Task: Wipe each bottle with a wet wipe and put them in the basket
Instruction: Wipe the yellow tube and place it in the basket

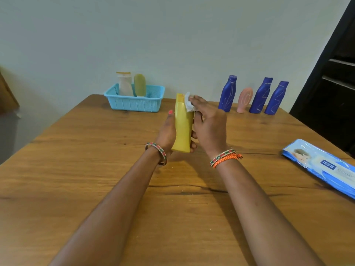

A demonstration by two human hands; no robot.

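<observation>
My left hand [166, 131] grips a tall yellow bottle [182, 127] by its lower half, upright above the middle of the wooden table [76, 179]. My right hand [209, 123] presses a white wet wipe [188, 103] against the bottle's upper right side. A light blue basket [134, 101] stands at the back left and holds a white bottle [125, 84] and a green bottle [139, 85]. At the back right stand three blue bottles [227, 93] [261, 96] [276, 97] and a small pink bottle [244, 99].
A blue pack of wet wipes [322, 166] lies flat at the table's right edge. The wall runs close behind the basket and bottles. A dark door frame [330, 73] stands at the far right.
</observation>
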